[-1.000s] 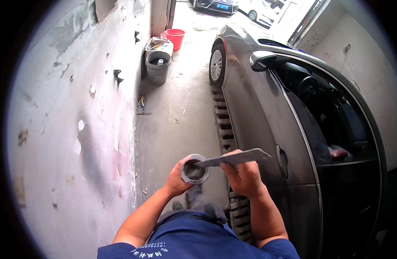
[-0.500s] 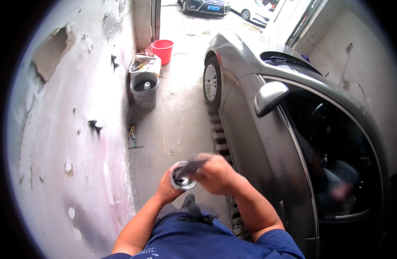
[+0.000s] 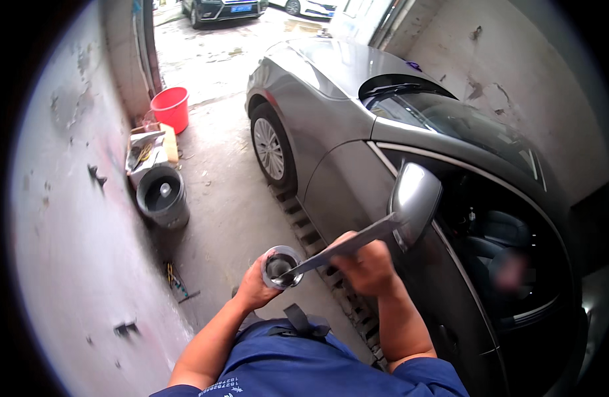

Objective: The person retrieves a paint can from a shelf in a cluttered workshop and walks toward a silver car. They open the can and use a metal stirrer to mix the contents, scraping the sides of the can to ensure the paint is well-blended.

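My left hand is wrapped round a small round silvery can with dark grey, paint-like liquid in it, held upright in front of my waist. In my right hand is a long, flat grey stirring stick, gripped about midway. Its lower end dips inside the can's mouth, while the upper end slants up to the right. In the view that upper end overlaps the silver wing mirror of a grey car; whether they touch I cannot tell. The right fingers are slightly blurred.
A scuffed pale wall runs along the left. Beside it stand a dark bucket, a box of odds and ends and a red bucket. Small tools lie on the floor. A slotted strip borders the car.
My view has turned, so the car now sits further left and nearer. My right hand has moved right and up, tilting the stick outward from the can. The left hand still holds the can.
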Motion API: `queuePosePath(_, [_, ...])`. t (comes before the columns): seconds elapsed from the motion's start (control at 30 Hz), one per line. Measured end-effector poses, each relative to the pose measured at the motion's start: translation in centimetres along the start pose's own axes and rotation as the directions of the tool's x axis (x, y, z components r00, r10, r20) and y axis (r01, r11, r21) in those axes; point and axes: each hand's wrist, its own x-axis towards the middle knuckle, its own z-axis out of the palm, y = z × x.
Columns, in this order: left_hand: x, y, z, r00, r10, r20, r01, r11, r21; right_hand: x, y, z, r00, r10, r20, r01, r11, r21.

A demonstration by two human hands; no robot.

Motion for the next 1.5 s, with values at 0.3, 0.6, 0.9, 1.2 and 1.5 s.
queuePosePath(0.3, [16.0,-0.7,-3.3,0.961,0.19,0.201,-0.176,0.981,-0.086,7.5,5.0,2.2,0.735,0.158,-0.659,-0.345,0.924,-0.163])
queuePosePath(0.6, [29.0,-0.7,1.0,0.786,0.368,0.497,-0.338,0.928,-0.153,8.5,7.0,-4.1,0.459,0.157,-0.875,-0.345,0.938,-0.013])
queuePosePath(0.9, [36.7,1.0,7.3,0.397,0.523,0.754,-0.316,0.849,-0.423,7.7,6.5,-0.8,-0.122,0.111,-0.986,-0.61,0.776,0.163])
queuePosePath(1.2, [39.2,3.4,10.0,0.125,0.65,0.749,-0.325,0.74,-0.589,9.9,4.3,2.5,-0.347,-0.144,-0.927,-0.709,0.687,0.159])
queuePosePath(1.5, [38.3,4.1,10.5,0.103,0.67,0.735,-0.248,0.733,-0.634,10.0,3.4,4.4,-0.68,-0.199,-0.705,-0.468,0.858,0.209])
